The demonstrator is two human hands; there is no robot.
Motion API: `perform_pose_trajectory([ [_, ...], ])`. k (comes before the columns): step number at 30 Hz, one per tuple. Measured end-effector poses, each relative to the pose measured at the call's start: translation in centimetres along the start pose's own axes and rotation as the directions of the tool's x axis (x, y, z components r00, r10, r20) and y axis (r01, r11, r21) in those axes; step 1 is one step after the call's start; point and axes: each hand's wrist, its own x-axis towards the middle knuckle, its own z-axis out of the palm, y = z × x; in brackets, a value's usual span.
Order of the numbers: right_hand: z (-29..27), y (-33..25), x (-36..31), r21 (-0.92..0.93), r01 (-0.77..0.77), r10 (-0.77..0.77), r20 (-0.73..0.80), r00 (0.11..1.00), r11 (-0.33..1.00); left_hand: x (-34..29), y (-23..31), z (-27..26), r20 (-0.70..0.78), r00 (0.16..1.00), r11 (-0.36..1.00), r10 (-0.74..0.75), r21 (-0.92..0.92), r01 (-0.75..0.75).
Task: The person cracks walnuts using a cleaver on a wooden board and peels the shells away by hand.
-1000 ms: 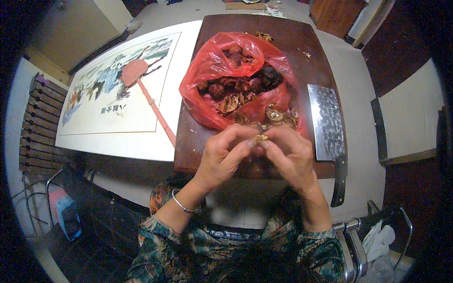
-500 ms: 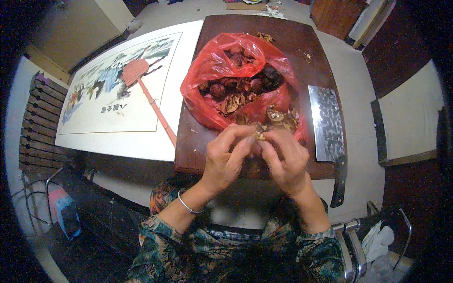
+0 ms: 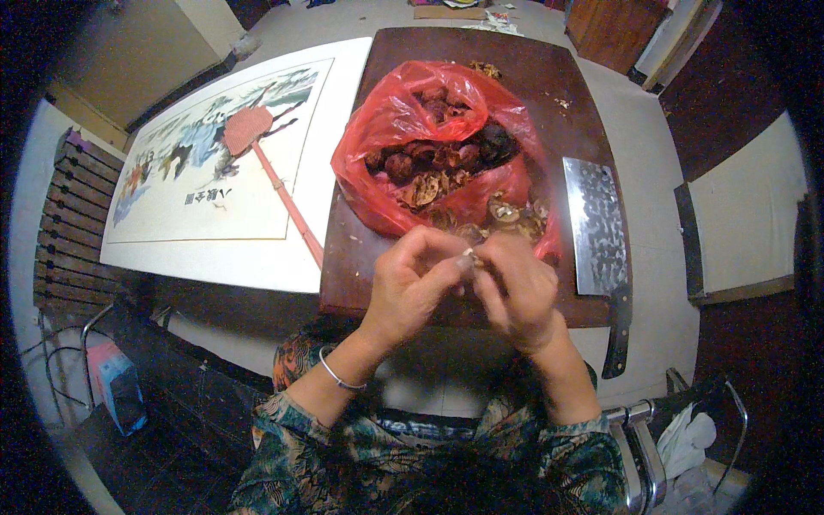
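My left hand (image 3: 410, 281) and my right hand (image 3: 520, 281) meet over the near edge of the dark table. Their fingertips are pinched together on a small pale piece of walnut (image 3: 468, 253), mostly covered by the fingers. Just beyond them lies an open red plastic bag (image 3: 365, 193), crumpled and spread wide. Inside it are dark whole walnuts (image 3: 397, 165) and broken walnut shells (image 3: 422, 190). More cracked shells (image 3: 506, 211) rest on the bag's near right part, close to my right fingers.
A cleaver (image 3: 596, 225) lies at the table's right side, its black handle (image 3: 616, 339) sticking out past the near edge. To the left, a pink fly swatter (image 3: 249, 129) rests on a white table with a painted picture (image 3: 172, 215). Shell crumbs (image 3: 486, 70) dot the dark table (image 3: 549, 73).
My fingers have closed more tightly around the walnut piece, and less of it shows. My right hand has turned slightly inward. The bag and the cleaver stay in place.
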Motion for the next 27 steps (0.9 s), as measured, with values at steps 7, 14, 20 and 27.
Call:
perform_pose_trajectory([
  [7,0.5,0.1,-0.3,-0.021,0.068,-0.069,-0.068,0.995,0.997,0.3,0.1,-0.2,0.011,0.987,0.964,-0.162,-0.21,0.16],
  [14,-0.4,-0.5,0.2,0.076,-0.065,0.072,-0.09,0.993,0.995,0.6,0.0,0.0,0.121,0.981,0.88,-0.154,-0.434,0.192],
  [20,-0.6,-2.5,0.7,-0.119,-0.096,0.11,0.121,0.987,0.988,0.0,0.0,-0.1,0.319,0.901,0.787,-0.294,-0.454,0.418],
  [27,-1.8,-1.9,0.9,0.1,-0.187,0.191,-0.028,0.981,0.977,0.8,3.4,-2.3,0.057,0.97,0.859,-0.236,-0.455,0.236],
])
